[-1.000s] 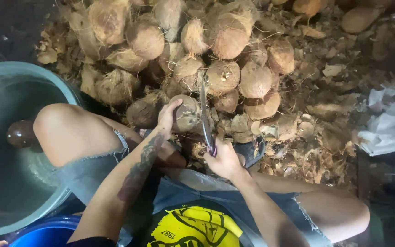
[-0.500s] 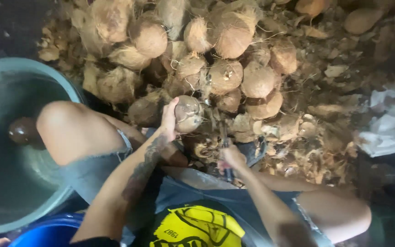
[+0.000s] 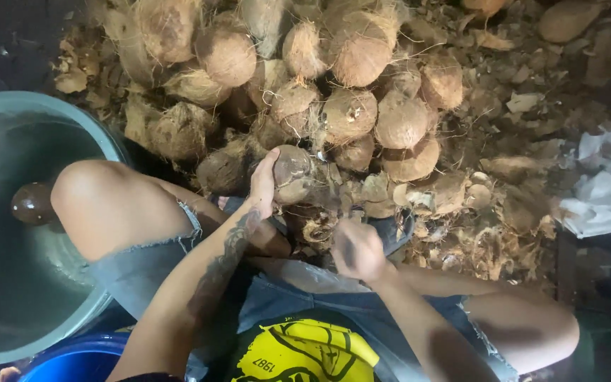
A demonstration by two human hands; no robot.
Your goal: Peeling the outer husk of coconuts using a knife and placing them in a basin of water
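Gripping a husked coconut [image 3: 291,173], left hand [image 3: 263,185] fingers wrapped; right hand [image 3: 356,249] blurred, fisted, contents unclear.

ahead: coconut pile [image 3: 305,92] blocks | left: basin [image 3: 72,113] | right: husk litter [image 3: 489,212]

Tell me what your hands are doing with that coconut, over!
Left hand gripping round brown husked coconut. Right hand closed, blurred; contents unclear. Heap of hairy brown coconuts right behind, husk scraps underneath.
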